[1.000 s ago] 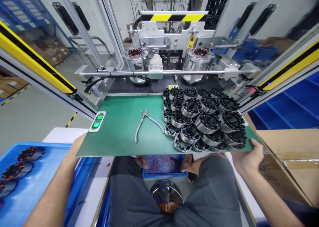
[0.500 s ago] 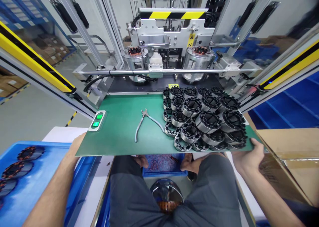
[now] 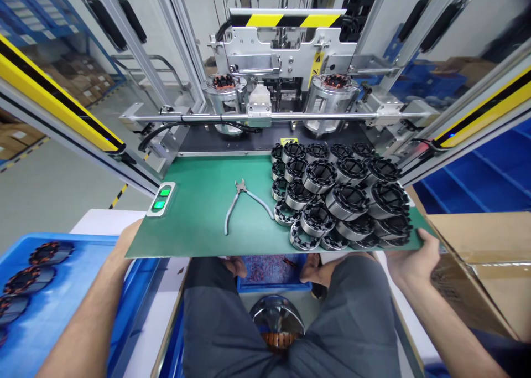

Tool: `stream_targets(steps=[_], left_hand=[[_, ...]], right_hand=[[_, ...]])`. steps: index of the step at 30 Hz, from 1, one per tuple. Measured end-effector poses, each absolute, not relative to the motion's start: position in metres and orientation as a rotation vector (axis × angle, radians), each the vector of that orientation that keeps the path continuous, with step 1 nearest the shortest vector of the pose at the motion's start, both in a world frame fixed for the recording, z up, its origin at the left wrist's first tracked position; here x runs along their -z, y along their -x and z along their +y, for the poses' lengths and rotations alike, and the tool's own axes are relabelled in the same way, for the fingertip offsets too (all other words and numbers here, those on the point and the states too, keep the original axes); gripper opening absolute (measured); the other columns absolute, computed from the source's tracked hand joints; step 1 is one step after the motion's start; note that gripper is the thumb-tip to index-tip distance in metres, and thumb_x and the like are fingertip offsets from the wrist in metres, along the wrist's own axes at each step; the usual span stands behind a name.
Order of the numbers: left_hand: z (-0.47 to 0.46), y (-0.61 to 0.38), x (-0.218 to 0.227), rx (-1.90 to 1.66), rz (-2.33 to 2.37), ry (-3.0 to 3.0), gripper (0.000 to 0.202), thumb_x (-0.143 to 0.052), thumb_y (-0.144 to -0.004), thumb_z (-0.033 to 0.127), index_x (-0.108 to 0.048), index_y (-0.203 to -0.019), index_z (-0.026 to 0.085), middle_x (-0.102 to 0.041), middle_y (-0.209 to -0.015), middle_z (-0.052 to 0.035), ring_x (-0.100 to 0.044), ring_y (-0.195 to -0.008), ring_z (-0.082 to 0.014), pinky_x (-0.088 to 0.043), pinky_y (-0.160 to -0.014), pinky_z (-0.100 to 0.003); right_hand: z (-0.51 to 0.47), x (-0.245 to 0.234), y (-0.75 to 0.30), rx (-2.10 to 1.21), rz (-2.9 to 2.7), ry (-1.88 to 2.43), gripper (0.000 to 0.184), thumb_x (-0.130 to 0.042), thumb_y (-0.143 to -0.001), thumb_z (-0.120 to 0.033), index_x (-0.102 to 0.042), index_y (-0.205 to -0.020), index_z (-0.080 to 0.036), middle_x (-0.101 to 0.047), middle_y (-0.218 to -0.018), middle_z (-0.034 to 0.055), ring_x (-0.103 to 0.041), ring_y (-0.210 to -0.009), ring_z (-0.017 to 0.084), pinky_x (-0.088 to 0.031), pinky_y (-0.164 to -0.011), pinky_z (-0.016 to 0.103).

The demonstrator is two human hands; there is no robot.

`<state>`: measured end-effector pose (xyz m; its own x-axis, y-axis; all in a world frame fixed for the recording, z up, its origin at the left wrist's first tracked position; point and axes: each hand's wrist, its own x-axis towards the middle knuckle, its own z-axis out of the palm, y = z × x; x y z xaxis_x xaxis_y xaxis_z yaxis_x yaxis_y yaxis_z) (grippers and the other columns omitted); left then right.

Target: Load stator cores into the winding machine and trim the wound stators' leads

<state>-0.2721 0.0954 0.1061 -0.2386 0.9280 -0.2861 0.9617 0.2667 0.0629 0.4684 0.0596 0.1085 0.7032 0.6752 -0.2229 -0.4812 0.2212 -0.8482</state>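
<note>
Green board (image 3: 199, 201) bearing stator rings (image 3: 340, 198), right hand (image 3: 412, 259) clamped on its near-right corner, left hand (image 3: 124, 242) beneath near-left corner, grip unseen.

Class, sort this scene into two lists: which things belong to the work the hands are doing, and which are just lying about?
In hand: green board, right hand gripping its near corner, left hand at its left edge; ring-shaped metal parts piled on it.
Lying about: pliers, blue tray, cardboard box, blue bin below.
</note>
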Motion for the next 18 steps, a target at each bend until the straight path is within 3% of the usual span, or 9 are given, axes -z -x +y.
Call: stream_targets(steps=[9,13,18], left_hand=[[0.093,0.267,-0.113,0.154,2.268,-1.715,0.082,-0.044,-0.091,0.056,-0.087,-0.142,0.007,-0.083,-0.148,-0.0229,-0.078,-0.144,-0.0488,-0.064,-0.119,-0.051],[0.092,0.272,-0.108,0.124,2.262,-1.733,0.087,-0.042,-0.091,0.057,-0.084,-0.147,0.006,-0.079,-0.157,-0.0221,-0.074,-0.151,-0.0473,-0.060,-0.127,-0.050],[0.093,0.278,-0.102,0.125,2.270,-1.755,0.078,-0.043,-0.090,0.057,-0.090,-0.131,0.009,-0.085,-0.143,-0.0224,-0.080,-0.141,-0.0473,-0.066,-0.116,-0.049]], right_hand=[[0.060,-0.110,-0.468,-0.816,-0.229,1.094,0.048,-0.056,-0.100,-0.041,-0.085,-0.134,-0.023,-0.086,-0.130,0.0020,-0.079,-0.109,0.020,-0.069,-0.082,0.031],[0.061,-0.111,-0.467,-0.803,-0.197,1.080,0.045,-0.059,-0.098,-0.039,-0.086,-0.131,-0.024,-0.086,-0.129,-0.0001,-0.078,-0.108,0.018,-0.068,-0.081,0.027],[0.061,-0.112,-0.466,-0.812,-0.203,1.063,0.045,-0.059,-0.098,-0.039,-0.086,-0.131,-0.024,-0.086,-0.132,-0.0004,-0.079,-0.111,0.018,-0.069,-0.083,0.027]])
